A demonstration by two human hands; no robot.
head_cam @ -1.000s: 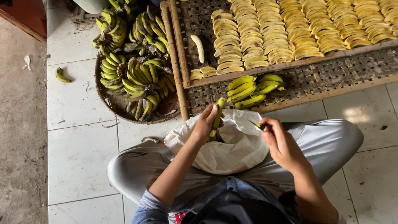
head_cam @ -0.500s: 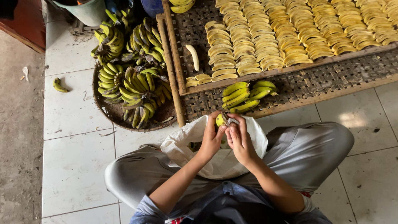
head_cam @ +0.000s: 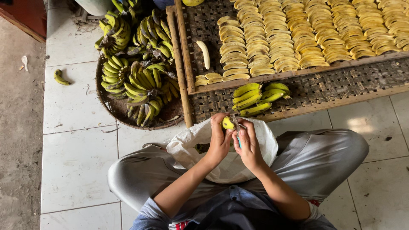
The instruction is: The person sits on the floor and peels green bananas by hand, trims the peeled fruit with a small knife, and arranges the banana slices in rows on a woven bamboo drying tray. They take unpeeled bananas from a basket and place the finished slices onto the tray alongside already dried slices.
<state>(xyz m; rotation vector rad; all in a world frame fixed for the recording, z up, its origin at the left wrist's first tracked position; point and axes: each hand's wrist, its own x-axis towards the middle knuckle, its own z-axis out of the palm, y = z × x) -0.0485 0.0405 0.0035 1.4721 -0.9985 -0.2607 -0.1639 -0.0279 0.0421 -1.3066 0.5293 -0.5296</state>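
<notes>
My left hand (head_cam: 218,140) grips a small yellow-green banana (head_cam: 228,123) over a white sack (head_cam: 232,164) lying across my lap. Against that banana's tip my right hand (head_cam: 248,142) presses a small knife with a light blue handle (head_cam: 237,127). Both hands meet just in front of a woven tray (head_cam: 324,87) where a bunch of green-yellow bananas (head_cam: 255,98) lies. One peeled banana (head_cam: 205,53) rests alone on the upper tray.
Rows of sliced yellow banana pieces (head_cam: 298,36) cover the upper woven tray (head_cam: 194,25). A round basket (head_cam: 115,110) at the left holds several green-yellow banana bunches (head_cam: 136,81). A single banana (head_cam: 59,78) lies on the white tile floor.
My right hand has come in from the right and joined the left on the banana. The view has shifted slightly down and left.
</notes>
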